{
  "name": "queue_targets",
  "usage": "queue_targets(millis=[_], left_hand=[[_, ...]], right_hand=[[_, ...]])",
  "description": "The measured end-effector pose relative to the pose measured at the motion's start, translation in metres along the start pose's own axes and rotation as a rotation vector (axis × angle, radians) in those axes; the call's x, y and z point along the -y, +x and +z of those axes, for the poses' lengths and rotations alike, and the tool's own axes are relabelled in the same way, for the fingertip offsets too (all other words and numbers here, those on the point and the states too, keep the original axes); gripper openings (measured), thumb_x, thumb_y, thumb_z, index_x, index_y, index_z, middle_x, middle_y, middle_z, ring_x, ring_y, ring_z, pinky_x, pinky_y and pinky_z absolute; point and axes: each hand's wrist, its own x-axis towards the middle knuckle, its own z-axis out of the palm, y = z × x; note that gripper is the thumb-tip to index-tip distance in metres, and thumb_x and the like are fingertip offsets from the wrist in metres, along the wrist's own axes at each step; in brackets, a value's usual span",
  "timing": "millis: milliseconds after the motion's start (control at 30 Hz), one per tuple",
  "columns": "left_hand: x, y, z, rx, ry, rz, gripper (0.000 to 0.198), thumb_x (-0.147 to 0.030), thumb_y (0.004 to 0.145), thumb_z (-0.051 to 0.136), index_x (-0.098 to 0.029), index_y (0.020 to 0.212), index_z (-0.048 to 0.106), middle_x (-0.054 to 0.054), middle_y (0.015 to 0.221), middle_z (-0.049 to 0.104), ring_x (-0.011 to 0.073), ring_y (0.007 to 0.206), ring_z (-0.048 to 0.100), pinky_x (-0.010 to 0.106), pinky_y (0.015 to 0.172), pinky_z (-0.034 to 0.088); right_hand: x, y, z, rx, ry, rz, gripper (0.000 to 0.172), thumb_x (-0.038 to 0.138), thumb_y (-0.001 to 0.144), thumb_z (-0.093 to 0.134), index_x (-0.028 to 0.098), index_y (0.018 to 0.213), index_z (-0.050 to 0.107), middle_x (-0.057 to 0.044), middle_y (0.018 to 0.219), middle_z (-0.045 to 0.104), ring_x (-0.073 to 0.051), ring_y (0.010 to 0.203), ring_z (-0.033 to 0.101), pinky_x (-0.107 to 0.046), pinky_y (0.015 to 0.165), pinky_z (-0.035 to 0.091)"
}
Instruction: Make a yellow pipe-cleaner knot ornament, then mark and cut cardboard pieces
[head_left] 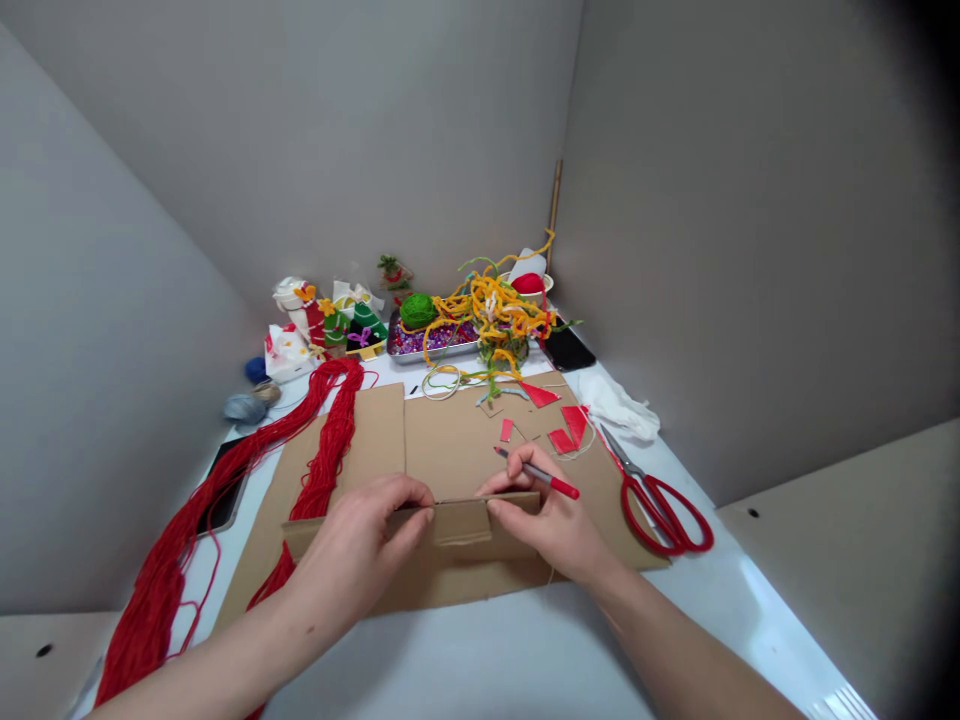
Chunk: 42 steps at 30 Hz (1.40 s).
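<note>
My left hand (352,540) pinches the left part of a folded cardboard strip (459,524) between thumb and fingers. My right hand (544,515) grips a red-barrelled pen (553,482) and its fingers rest on the strip's right part. The strip lies across a large brown cardboard sheet (480,440). Several cut red pieces (568,428) lie on that sheet, just beyond my right hand. Thick hanks of red yarn (324,450) lie to the left, partly over the sheet.
Red-handled scissors (664,515) lie right of the sheet, with a white cloth (615,407) beyond. At the back stand a metal tray of beads (433,340), a green yarn ball (417,311), tangled orange pipe cleaners (495,310), and craft figures. Grey walls enclose the white table (720,600).
</note>
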Motion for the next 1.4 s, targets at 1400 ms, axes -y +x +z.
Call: queue_targets(millis=[1400], left_hand=[[0.0087, 0.0067, 0.0001, -0.003, -0.088, -0.018, 0.019, -0.026, 0.081, 0.05, -0.022, 0.083, 0.069, 0.001, 0.084, 0.07, 0.0164, 0.08, 0.062, 0.024, 0.072, 0.043]], right_hand=[[-0.0082, 0.0015, 0.0008, -0.002, 0.005, -0.01, 0.024, 0.02, 0.079, 0.058, 0.024, 0.085, 0.035, -0.002, 0.09, 0.07, -0.016, 0.084, 0.062, -0.029, 0.074, 0.046]])
